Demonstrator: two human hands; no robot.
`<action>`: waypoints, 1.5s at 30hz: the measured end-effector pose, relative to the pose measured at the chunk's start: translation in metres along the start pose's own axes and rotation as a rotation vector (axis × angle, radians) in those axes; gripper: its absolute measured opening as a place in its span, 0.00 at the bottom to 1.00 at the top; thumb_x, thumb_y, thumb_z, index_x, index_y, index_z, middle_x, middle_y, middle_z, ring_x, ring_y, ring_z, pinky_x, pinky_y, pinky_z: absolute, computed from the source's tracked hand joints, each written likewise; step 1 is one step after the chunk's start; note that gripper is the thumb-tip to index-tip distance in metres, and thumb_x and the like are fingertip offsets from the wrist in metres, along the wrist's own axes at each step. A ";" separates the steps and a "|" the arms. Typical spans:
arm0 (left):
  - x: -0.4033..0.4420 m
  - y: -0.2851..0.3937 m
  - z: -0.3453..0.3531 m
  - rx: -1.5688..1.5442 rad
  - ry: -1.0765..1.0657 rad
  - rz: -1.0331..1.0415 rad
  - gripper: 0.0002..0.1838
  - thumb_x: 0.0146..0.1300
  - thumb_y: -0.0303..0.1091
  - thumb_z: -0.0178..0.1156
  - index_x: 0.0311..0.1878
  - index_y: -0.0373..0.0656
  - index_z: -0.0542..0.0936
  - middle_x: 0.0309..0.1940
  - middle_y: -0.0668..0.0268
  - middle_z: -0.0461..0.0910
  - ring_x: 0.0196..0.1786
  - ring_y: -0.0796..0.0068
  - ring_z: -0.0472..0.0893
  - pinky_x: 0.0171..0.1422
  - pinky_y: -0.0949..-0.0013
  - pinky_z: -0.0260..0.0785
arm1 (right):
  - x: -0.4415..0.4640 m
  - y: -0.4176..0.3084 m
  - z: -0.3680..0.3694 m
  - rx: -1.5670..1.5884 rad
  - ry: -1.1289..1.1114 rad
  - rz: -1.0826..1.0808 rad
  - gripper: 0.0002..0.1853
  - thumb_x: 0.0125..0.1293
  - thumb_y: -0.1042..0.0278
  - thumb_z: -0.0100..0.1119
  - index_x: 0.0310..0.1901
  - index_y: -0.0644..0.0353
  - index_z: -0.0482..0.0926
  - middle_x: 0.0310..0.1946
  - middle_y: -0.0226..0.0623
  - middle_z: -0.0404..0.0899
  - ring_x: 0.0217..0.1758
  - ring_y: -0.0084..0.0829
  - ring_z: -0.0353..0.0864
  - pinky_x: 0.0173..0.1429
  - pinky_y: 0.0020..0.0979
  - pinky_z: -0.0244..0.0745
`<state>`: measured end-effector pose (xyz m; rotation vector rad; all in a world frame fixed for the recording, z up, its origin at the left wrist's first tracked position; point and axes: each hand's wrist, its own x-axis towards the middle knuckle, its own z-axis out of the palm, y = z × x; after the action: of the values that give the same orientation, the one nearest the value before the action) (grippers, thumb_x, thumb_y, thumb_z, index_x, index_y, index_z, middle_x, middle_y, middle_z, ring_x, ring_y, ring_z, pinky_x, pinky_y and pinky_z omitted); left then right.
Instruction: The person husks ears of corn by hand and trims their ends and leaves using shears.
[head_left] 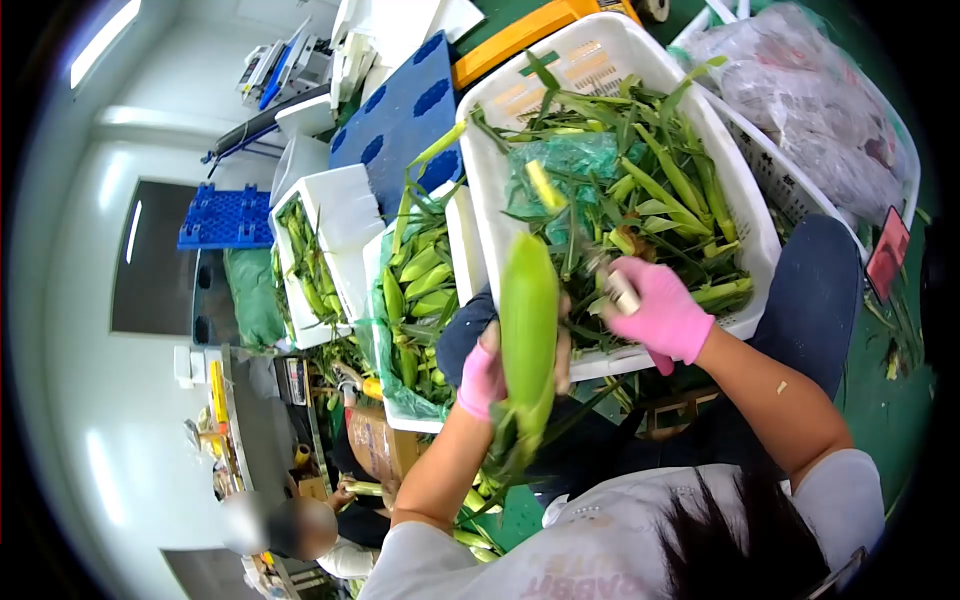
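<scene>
An ear of corn in its green husk (528, 325) stands upright in front of me, its leafy end down. My left hand (484, 375), in a pink glove, is closed on it from the left side. My right hand (658, 308), also pink-gloved, grips a small tool with a pale handle (622, 292); its working end is blurred. Behind both hands is a large white crate (487, 225) full of husk leaves (670, 185), stalks and a green plastic bag (575, 165). A short pale-green piece (545, 186) shows above the leaves.
Foam boxes of husked corn (425, 275) stand left, with a blue pallet (400, 115) behind. Upper right is a crate with clear plastic bags (800, 90). A phone (887, 255) lies at the right. Another person (345, 555) works at lower left, holding corn.
</scene>
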<state>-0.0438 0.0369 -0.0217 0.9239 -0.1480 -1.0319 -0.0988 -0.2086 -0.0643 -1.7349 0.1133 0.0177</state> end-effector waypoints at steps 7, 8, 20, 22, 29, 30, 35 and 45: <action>0.047 0.053 0.011 0.317 0.261 0.597 0.41 0.63 0.48 0.72 0.73 0.43 0.65 0.66 0.59 0.71 0.70 0.54 0.71 0.76 0.41 0.63 | -0.011 -0.026 -0.039 0.830 0.017 0.084 0.20 0.65 0.67 0.58 0.57 0.62 0.70 0.36 0.34 0.77 0.34 0.23 0.77 0.37 0.28 0.78; 0.050 0.052 0.023 0.363 0.331 0.671 0.41 0.60 0.45 0.75 0.71 0.41 0.67 0.66 0.59 0.71 0.72 0.54 0.71 0.75 0.44 0.66 | -0.012 -0.023 -0.040 0.812 -0.021 0.002 0.26 0.65 0.65 0.59 0.63 0.63 0.68 0.41 0.36 0.78 0.39 0.24 0.77 0.42 0.28 0.78; 0.071 -0.007 0.033 0.236 0.551 0.863 0.39 0.66 0.47 0.71 0.73 0.49 0.62 0.66 0.61 0.71 0.69 0.59 0.72 0.71 0.43 0.70 | -0.031 -0.007 0.019 -0.174 -0.050 0.016 0.39 0.52 0.50 0.76 0.60 0.64 0.70 0.51 0.53 0.77 0.57 0.53 0.79 0.63 0.46 0.75; 0.072 -0.013 0.035 0.285 0.564 0.904 0.38 0.66 0.46 0.71 0.73 0.49 0.62 0.66 0.61 0.72 0.69 0.59 0.72 0.72 0.43 0.69 | -0.031 -0.006 0.021 -0.242 0.012 0.020 0.40 0.51 0.49 0.77 0.61 0.63 0.70 0.54 0.52 0.77 0.60 0.53 0.77 0.65 0.46 0.74; 0.066 -0.031 0.029 0.676 0.331 0.940 0.43 0.60 0.46 0.75 0.72 0.49 0.62 0.66 0.58 0.72 0.72 0.48 0.70 0.78 0.41 0.60 | -0.020 -0.008 0.011 0.082 0.003 0.116 0.33 0.51 0.57 0.76 0.56 0.66 0.75 0.43 0.51 0.82 0.48 0.50 0.84 0.55 0.42 0.79; 0.066 -0.034 0.028 0.699 0.343 0.956 0.43 0.59 0.47 0.76 0.73 0.50 0.62 0.66 0.58 0.72 0.73 0.48 0.69 0.78 0.41 0.60 | -0.017 -0.006 0.010 -0.027 0.030 0.089 0.28 0.51 0.58 0.76 0.50 0.66 0.78 0.33 0.48 0.83 0.37 0.47 0.85 0.46 0.40 0.81; 0.067 -0.026 0.034 0.203 0.557 1.031 0.39 0.67 0.48 0.69 0.75 0.49 0.63 0.69 0.57 0.71 0.74 0.57 0.69 0.79 0.42 0.60 | -0.025 -0.017 0.002 0.597 -0.185 0.148 0.14 0.60 0.68 0.73 0.44 0.62 0.79 0.29 0.28 0.78 0.30 0.21 0.77 0.39 0.29 0.76; 0.060 -0.055 0.040 0.268 0.577 1.130 0.36 0.72 0.51 0.62 0.77 0.52 0.60 0.72 0.62 0.69 0.76 0.57 0.67 0.80 0.42 0.60 | -0.013 0.011 0.039 0.468 -0.280 0.195 0.44 0.64 0.48 0.73 0.70 0.68 0.62 0.45 0.41 0.79 0.48 0.29 0.80 0.54 0.31 0.78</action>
<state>-0.0686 -0.0439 -0.0536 1.1192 -0.2795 0.3139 -0.1110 -0.1711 -0.0810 -1.2347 0.0721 0.3500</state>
